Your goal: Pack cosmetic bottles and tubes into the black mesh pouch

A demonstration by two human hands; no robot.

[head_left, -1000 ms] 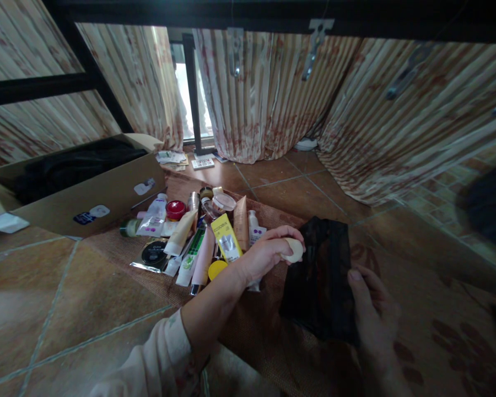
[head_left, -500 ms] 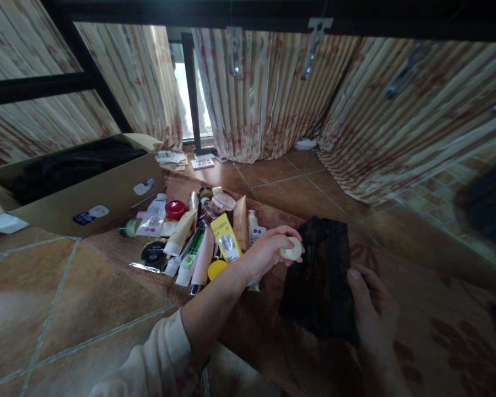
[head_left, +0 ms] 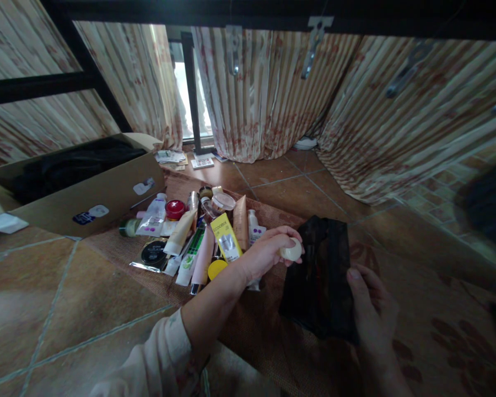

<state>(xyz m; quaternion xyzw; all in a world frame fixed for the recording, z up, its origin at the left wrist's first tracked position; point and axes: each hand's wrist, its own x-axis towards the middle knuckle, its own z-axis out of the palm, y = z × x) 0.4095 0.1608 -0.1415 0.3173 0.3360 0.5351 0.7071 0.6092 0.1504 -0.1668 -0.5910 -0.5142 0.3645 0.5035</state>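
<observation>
Between the thumb and fingers of my left hand [head_left: 268,251] is a small round whitish jar [head_left: 290,250]. It is held right beside the left edge of a black bag [head_left: 314,286], whose top is open. My right hand [head_left: 374,306] pinches the bag's right edge, thumb on the near side. Left of the bag lies a pile of cosmetics: a yellow box [head_left: 226,238], a red-lidded jar [head_left: 175,210], a black compact [head_left: 153,252], a tan tube [head_left: 240,220] and several other tubes and bottles. The inside of the bag is too dark to make out.
A cardboard box [head_left: 116,207] with black cloth inside stands at the left. Under the pile spreads a brown mat [head_left: 124,270] on the tiled floor. Striped curtains [head_left: 264,99] hang behind, and a dark metal bar [head_left: 273,16] crosses overhead.
</observation>
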